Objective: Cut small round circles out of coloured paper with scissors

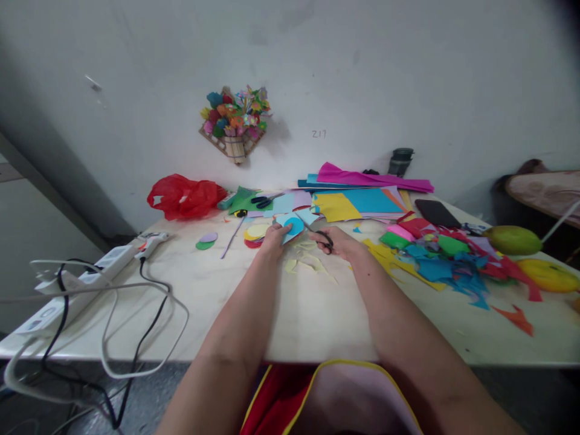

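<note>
My left hand pinches a light blue sheet of paper with a brighter blue paper circle lying against it. My right hand is closed around the dark handles of a pair of scissors. The scissor blades point up and left toward the paper's edge; I cannot tell whether they touch it. Pale yellow paper scraps lie on the table just below the hands. Left of my left hand is a small pile of yellow and red paper circles.
Power strips with tangled cables lie on the left. A red plastic bag and second scissors sit at the back. Coloured sheets are stacked behind my right hand. At right are paper scraps, a dark phone and mangoes.
</note>
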Demonstrator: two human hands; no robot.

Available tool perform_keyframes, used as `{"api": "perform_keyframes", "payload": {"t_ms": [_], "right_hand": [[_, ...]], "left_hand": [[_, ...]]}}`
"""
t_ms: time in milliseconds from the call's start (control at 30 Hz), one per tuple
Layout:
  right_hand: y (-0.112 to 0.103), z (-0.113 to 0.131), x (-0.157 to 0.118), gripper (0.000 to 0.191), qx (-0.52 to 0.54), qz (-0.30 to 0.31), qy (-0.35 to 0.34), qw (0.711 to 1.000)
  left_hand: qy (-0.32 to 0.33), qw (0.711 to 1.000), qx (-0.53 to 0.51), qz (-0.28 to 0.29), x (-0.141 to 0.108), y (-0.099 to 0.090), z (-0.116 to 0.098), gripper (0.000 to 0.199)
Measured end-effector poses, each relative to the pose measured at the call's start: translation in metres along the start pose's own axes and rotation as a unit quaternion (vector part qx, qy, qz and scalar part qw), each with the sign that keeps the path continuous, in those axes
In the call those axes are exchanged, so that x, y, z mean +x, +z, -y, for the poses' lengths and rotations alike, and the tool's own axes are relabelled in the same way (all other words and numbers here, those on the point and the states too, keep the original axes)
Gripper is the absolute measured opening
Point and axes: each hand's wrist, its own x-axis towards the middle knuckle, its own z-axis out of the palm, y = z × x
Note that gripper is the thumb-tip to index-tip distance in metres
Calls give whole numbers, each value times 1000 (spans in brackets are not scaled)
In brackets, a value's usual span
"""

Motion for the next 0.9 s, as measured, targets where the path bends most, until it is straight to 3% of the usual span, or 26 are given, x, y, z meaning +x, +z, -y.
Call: {"api": "perform_keyframes", "payload": {"t_ms": [367,633,900], "right_hand": [[-3,0,1,34,-6,17,-5,1000],[-6,-5,3,32,-7,26,-4,1000],[-4,-2,1,29,-7,26,-9,1000]], "left_hand": [[-21,999,45,-12,-12,4,-13,39],[-29,999,28,10,-12,3,-12,27],[-29,999,22,22,-12,3,-9,34]]}}
